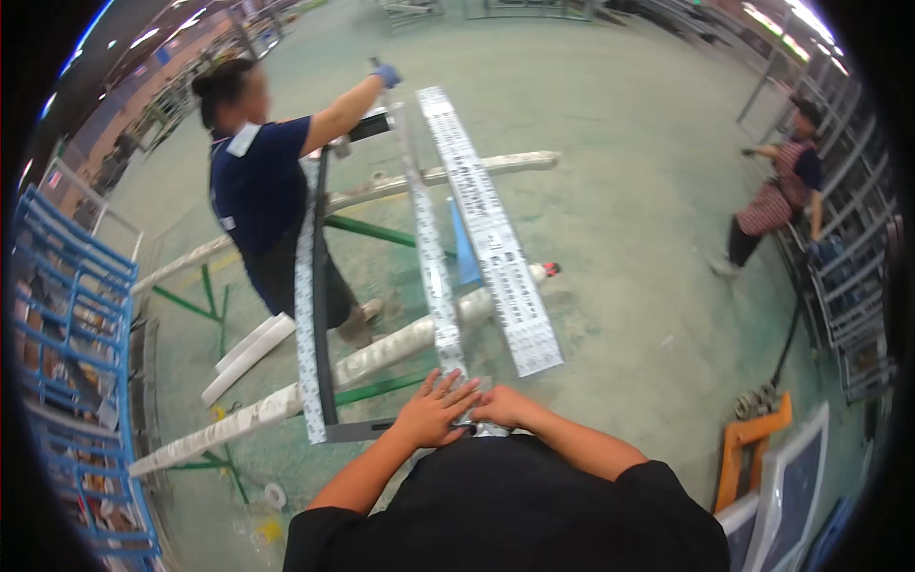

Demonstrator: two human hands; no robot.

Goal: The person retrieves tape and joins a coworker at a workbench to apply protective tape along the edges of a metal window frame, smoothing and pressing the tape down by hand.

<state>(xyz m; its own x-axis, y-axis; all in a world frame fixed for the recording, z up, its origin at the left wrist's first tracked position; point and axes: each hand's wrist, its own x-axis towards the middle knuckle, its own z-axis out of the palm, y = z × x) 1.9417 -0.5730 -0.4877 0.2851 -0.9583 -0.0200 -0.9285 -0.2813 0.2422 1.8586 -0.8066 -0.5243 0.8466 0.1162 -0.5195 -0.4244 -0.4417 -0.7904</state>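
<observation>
Head view, lower centre: your left hand [437,412] lay spread on the wrapped bar [435,286], apparently steadying it; your right hand [503,407] curled, its hold unclear.

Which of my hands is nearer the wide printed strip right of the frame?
Right. Your right hand is by the near end of the strip; your left hand is farther left, over the frame.
</observation>
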